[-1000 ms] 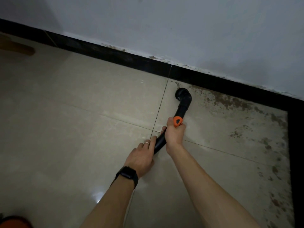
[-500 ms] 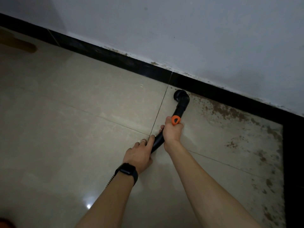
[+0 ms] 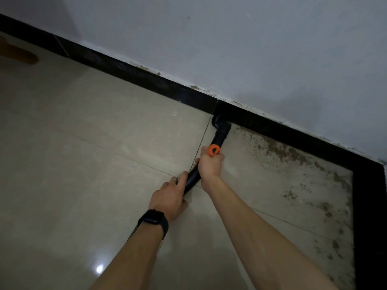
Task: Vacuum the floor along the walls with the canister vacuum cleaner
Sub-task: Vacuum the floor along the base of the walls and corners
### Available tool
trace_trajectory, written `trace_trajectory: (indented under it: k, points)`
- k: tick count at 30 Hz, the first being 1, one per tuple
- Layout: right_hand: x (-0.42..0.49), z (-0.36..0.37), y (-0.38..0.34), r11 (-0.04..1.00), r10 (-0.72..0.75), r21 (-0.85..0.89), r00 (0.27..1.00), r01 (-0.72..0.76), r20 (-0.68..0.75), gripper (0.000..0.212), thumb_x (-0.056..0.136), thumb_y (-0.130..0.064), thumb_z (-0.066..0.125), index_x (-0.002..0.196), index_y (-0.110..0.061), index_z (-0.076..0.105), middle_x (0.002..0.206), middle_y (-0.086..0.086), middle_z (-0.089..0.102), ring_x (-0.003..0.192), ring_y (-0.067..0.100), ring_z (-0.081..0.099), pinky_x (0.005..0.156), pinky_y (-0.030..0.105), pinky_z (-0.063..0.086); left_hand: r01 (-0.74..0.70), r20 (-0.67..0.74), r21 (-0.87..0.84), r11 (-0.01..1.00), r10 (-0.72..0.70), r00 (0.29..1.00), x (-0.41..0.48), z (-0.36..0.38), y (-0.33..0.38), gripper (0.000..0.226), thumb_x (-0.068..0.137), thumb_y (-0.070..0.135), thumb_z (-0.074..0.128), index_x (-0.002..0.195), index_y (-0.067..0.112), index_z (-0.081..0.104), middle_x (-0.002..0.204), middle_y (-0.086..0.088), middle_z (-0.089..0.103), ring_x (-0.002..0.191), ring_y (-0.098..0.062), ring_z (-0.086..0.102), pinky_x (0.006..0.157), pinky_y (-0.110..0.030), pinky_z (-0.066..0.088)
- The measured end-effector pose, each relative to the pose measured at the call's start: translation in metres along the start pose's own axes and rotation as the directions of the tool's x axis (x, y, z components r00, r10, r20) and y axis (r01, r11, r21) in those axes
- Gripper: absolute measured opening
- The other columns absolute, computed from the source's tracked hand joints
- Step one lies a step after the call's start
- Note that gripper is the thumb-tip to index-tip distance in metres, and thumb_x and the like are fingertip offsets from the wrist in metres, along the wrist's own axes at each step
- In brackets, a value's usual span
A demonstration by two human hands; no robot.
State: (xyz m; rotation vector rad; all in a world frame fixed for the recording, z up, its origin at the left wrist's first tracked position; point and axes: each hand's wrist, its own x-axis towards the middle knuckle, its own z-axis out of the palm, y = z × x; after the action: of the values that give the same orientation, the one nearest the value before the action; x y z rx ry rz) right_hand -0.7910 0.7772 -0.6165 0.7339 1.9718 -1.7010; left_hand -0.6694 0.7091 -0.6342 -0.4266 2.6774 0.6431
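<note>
The right grip (image 3: 210, 166) and left grip (image 3: 169, 197) both clasp the black tube (image 3: 218, 138); its nozzle (image 3: 221, 124) touches the black skirting (image 3: 136, 74) at the edge of the stained tile floor (image 3: 104, 143).

Tube (image 3: 191, 181): black and curved, is slanting up toward the wall.
Nozzle (image 3: 221, 125): black elbow head, is sitting on the floor (image 3: 104, 143) right against the black baseboard (image 3: 146, 78).
Orange slider (image 3: 214, 150): is sitting on the tube behind the nozzle.
Floor: glossy beige tiles, is showing brown stains right of the nozzle.
</note>
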Motion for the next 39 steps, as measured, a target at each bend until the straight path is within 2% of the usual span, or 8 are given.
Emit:
trace_trajectory:
  k: [4, 9, 15, 19, 22, 25, 31, 39]
  points:
    - [0.000, 0.005, -0.019, 0.992, 0.079, -0.112, 0.985, -0.062, 0.155, 0.049, 0.104, -0.029, 0.057, 0.138, -0.010, 0.028, 0.090, 0.003, 0.059, 0.075, 0.016, 0.065, 0.087, 0.043, 0.061, -0.002, 0.027, -0.030, 1.000, 0.002, 1.000, -0.003, -0.009, -0.013, 0.080, 0.083, 0.029, 0.059, 0.147, 0.026, 0.011, 0.120, -0.003, 0.053, 0.094, -0.026, 0.058, 0.069, -0.039, 0.052]
    - [-0.015, -0.039, -0.027, 0.968, 0.225, -0.177, 0.932, -0.179, 0.285, 0.061, 0.100, -0.025, 0.066, 0.140, -0.015, 0.020, 0.100, 0.010, 0.064, 0.080, 0.022, 0.071, 0.066, 0.038, 0.062, -0.119, 0.122, 0.063, 0.991, 0.111, 0.986, -0.026, -0.015, 0.000, 0.099, 0.084, 0.033, 0.057, 0.155, 0.026, -0.012, 0.132, -0.004, 0.050, 0.102, -0.024, 0.059, 0.079, -0.041, 0.053]
    - [-0.027, -0.091, 0.018, 0.989, 0.122, 0.052, 0.955, -0.141, 0.272, 0.040, 0.102, -0.034, 0.063, 0.128, -0.016, 0.038, 0.106, 0.007, 0.062, 0.086, 0.022, 0.071, 0.074, 0.042, 0.061, -0.279, 0.168, 0.159, 0.947, 0.253, 0.953, -0.051, -0.011, 0.024, 0.109, 0.085, 0.030, 0.055, 0.146, 0.036, -0.035, 0.137, -0.001, 0.044, 0.100, -0.024, 0.060, 0.071, -0.039, 0.053]
    - [-0.039, -0.090, 0.047, 0.972, 0.127, 0.167, 0.968, -0.165, 0.218, 0.023, 0.103, -0.030, 0.061, 0.118, -0.017, 0.049, 0.102, 0.006, 0.062, 0.095, 0.025, 0.065, 0.099, 0.058, 0.054, -0.331, 0.177, 0.219, 0.918, 0.296, 0.938, -0.062, -0.004, 0.021, 0.110, 0.084, 0.027, 0.052, 0.141, 0.033, -0.041, 0.134, -0.001, 0.044, 0.098, -0.024, 0.060, 0.069, -0.039, 0.053]
    - [-0.041, -0.092, 0.051, 0.977, 0.120, 0.147, 0.964, -0.158, 0.237, 0.026, 0.103, -0.029, 0.061, 0.119, -0.012, 0.049, 0.102, 0.006, 0.063, 0.097, 0.026, 0.069, 0.099, 0.060, 0.054, -0.321, 0.184, 0.216, 0.922, 0.284, 0.941, -0.069, 0.003, 0.015, 0.109, 0.084, 0.027, 0.051, 0.139, 0.035, -0.043, 0.130, -0.001, 0.045, 0.095, -0.024, 0.059, 0.069, -0.040, 0.054]
    - [-0.038, -0.091, 0.047, 0.960, 0.113, 0.222, 0.962, -0.171, 0.249, 0.035, 0.105, -0.026, 0.058, 0.129, -0.005, 0.044, 0.100, 0.005, 0.063, 0.079, 0.018, 0.073, 0.092, 0.050, 0.060, -0.293, 0.178, 0.196, 0.936, 0.259, 0.949, -0.065, 0.005, 0.018, 0.112, 0.083, 0.027, 0.055, 0.141, 0.039, -0.040, 0.126, 0.000, 0.046, 0.093, -0.023, 0.058, 0.068, -0.038, 0.053]
    - [-0.020, -0.088, 0.034, 0.967, 0.086, 0.222, 0.982, -0.122, 0.166, 0.033, 0.107, -0.027, 0.053, 0.130, -0.006, 0.042, 0.098, 0.001, 0.060, 0.075, 0.013, 0.071, 0.077, 0.037, 0.060, -0.165, 0.178, 0.063, 0.984, 0.152, 0.972, -0.051, 0.002, 0.037, 0.115, 0.081, 0.026, 0.062, 0.140, 0.055, -0.032, 0.105, 0.001, 0.047, 0.079, -0.020, 0.051, 0.062, -0.036, 0.048]
    - [0.003, -0.095, 0.021, 0.982, 0.080, 0.159, 0.987, -0.102, 0.142, 0.037, 0.106, -0.029, 0.054, 0.133, -0.006, 0.044, 0.098, 0.002, 0.061, 0.078, 0.015, 0.067, 0.078, 0.036, 0.059, -0.123, 0.196, 0.010, 0.992, 0.119, 0.973, -0.035, 0.010, 0.056, 0.117, 0.084, 0.027, 0.064, 0.136, 0.058, -0.035, 0.096, -0.001, 0.050, 0.075, -0.021, 0.053, 0.066, -0.040, 0.053]
